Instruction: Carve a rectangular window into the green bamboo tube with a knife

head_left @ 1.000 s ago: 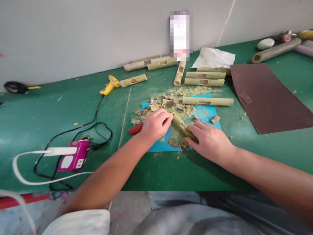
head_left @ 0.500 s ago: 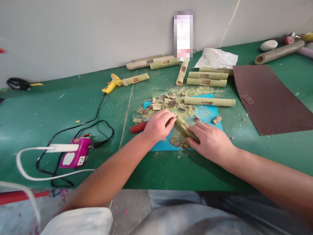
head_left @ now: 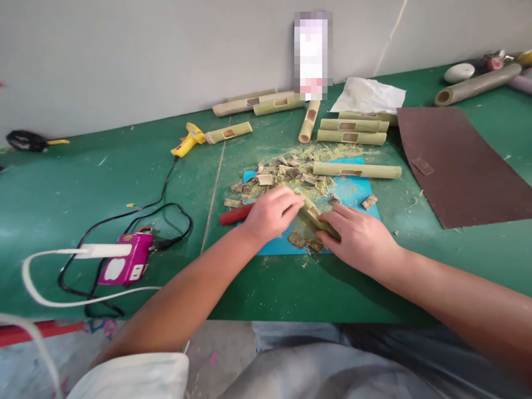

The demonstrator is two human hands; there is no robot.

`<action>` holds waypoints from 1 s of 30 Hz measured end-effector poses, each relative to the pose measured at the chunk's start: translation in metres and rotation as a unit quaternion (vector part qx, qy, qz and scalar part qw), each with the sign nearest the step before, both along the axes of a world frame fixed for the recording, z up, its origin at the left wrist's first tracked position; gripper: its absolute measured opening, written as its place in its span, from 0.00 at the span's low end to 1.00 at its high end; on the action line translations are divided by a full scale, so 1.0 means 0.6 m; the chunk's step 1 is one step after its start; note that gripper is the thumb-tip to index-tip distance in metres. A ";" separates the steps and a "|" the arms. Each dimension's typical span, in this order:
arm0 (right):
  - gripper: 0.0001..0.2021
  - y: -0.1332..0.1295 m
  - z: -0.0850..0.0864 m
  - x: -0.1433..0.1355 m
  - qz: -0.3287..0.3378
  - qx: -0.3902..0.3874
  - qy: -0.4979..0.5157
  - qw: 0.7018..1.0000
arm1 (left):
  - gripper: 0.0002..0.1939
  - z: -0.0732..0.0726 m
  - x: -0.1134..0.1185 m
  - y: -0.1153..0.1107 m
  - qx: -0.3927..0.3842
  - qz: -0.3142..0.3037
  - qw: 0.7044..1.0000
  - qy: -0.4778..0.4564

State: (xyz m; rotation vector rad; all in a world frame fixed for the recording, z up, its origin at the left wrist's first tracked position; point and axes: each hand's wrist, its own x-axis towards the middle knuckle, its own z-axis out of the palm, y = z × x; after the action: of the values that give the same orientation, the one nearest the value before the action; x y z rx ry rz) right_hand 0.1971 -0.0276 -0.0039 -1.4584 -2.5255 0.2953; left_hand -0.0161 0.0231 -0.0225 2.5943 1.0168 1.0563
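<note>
My right hand (head_left: pixel 359 235) is closed round the near end of a bamboo tube (head_left: pixel 312 209) that has a rectangular cut-out. The tube slants away over a blue sheet (head_left: pixel 353 194). At its far end my left hand (head_left: pixel 272 213) is closed, fingertips against the tube's surface; anything pinched in them is hidden. Just left of that hand lies a red handle-like thing (head_left: pixel 235 214), partly covered by it. Beyond both hands, bamboo chips (head_left: pixel 266 179) and pale shavings are heaped. Another notched bamboo tube (head_left: pixel 374 171) rests across the blue sheet's far edge.
More notched bamboo tubes (head_left: pixel 351 137) lie toward the wall, near a white tissue (head_left: pixel 369 97). A dark brown sheet (head_left: pixel 465 166) is at right. On the left are a yellow glue gun (head_left: pixel 189 139), its black cord and a magenta power adapter (head_left: pixel 128 257).
My left hand has slid slightly to the right along the bamboo tube, uncovering a little more of the red handle. The right hand keeps its hold.
</note>
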 end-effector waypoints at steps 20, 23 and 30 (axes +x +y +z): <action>0.09 0.001 -0.005 0.003 -0.003 0.004 0.019 1.000 | 0.07 0.003 -0.005 0.000 0.020 0.072 0.997 0.000; 0.08 0.000 -0.003 0.004 -0.006 0.001 0.015 1.000 | 0.06 0.000 -0.007 0.000 0.015 0.063 0.998 -0.001; 0.09 0.003 -0.001 0.002 -0.007 -0.018 0.017 1.000 | 0.05 -0.003 -0.008 0.003 0.017 0.057 0.998 -0.007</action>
State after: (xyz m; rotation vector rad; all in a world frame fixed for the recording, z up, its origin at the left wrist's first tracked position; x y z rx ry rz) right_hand 0.1986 -0.0260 -0.0047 -1.4706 -2.4952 0.3611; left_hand -0.0208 0.0252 -0.0242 2.5784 1.1673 1.1254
